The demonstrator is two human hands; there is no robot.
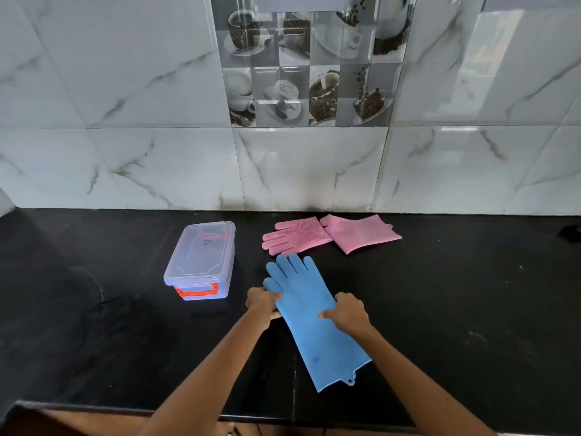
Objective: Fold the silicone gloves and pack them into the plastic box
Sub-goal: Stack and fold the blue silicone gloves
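A blue silicone glove (309,322) lies flat on the black counter (94,309), fingers pointing away from me and cuff toward the front edge. My left hand (262,300) grips its left edge near the thumb. At the opposite edge, my right hand (345,311) holds the glove around the wrist part, with its thumb on top. A pink silicone glove (330,233) lies behind it near the wall, fingers pointing left. The clear plastic box (201,261) with a red latch stands to the left with its lid on.
A marble-tiled wall (157,136) rises right behind the counter. The counter's front edge (94,407) runs close to me. A dark object (570,232) sits at the far right edge of view.
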